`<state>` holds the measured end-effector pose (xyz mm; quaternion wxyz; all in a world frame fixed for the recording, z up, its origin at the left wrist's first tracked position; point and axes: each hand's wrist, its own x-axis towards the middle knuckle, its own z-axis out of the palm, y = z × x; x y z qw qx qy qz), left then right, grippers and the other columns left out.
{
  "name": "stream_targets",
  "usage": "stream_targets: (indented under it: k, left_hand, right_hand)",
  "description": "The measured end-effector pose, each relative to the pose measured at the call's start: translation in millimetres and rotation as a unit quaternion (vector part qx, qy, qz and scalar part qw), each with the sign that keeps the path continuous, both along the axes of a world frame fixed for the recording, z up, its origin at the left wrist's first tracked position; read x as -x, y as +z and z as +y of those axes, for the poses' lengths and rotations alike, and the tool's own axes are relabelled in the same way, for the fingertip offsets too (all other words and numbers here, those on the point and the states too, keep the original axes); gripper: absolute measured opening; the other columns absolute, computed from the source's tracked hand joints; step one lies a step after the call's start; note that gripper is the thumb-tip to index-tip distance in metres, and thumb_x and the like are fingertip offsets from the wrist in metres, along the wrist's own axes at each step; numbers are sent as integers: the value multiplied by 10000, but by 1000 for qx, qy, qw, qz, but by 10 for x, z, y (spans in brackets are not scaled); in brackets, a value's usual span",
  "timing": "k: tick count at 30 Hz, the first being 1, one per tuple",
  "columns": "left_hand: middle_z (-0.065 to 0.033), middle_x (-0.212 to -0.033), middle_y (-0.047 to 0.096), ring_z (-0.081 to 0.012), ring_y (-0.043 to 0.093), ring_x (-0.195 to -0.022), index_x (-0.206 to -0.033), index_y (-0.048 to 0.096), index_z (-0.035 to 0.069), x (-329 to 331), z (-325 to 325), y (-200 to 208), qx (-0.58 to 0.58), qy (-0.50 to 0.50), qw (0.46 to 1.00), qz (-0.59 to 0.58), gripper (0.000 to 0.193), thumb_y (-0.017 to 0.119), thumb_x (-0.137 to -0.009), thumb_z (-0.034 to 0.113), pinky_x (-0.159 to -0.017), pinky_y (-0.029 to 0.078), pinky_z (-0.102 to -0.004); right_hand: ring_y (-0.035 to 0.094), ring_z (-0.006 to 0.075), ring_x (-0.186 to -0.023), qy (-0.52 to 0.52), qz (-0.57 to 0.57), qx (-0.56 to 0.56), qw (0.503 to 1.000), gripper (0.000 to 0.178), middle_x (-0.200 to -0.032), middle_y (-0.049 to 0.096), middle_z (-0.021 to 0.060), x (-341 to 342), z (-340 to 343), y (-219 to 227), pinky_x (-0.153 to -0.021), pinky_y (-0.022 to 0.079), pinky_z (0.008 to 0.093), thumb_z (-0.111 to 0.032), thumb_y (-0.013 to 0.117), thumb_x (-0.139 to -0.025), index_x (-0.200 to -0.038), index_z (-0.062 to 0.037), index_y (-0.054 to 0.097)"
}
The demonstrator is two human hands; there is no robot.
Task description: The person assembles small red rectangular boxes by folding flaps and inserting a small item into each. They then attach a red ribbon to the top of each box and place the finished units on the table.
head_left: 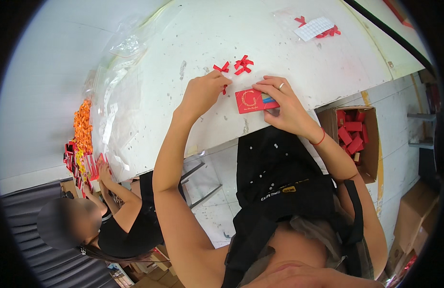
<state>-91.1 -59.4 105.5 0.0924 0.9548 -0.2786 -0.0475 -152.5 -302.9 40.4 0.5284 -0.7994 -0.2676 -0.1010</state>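
Note:
My right hand (pixel 288 109) grips a small red box (pixel 247 102) by its right end, just above the white table. Gold decoration marks the box's face, and a blue patch shows beside my fingers. To its left, my left hand (pixel 204 92) is closed in a pinch on a small red ribbon bow (pixel 224 90), mostly hidden by the fingers. Just beyond that hand lies another red bow (pixel 221 67). A small group of red bows (pixel 243 65) rests to its right, on the table beyond the box.
A clear bag with red bows and a white dotted sheet (pixel 314 29) lies far right on the table (pixel 164 110). A cardboard carton (pixel 371 144) of red boxes stands right. At left, a co-worker (pixel 131 216) handles packets beside a pile of orange-wrapped pieces (pixel 83 127).

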Motion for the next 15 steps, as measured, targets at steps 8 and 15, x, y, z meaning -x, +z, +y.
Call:
stream_targets:
  k: [8, 15]
  left_hand:
    - [-43, -889, 666, -142, 631, -779, -873, 681, 43, 147, 46, 86, 236, 125, 962, 52, 40, 701, -857, 74, -708, 491, -270]
    - [-1, -876, 639, -81, 575, -825, -917, 635, 30, 469, -141, 37, 384, 211, 867, 236, 73, 670, -898, 92, -779, 451, -226]
  right_hand:
    - [411, 368, -1313, -20, 5, -18, 1000, 569, -1304, 524, 133, 39, 41, 72, -1088, 347, 468, -132, 757, -701, -1243, -74, 593]
    - [443, 308, -1281, -63, -31, 14, 997, 365, -1236, 593, 112, -139, 89, 215, -1070, 298, 451, -293, 767, -782, -1073, -83, 700]
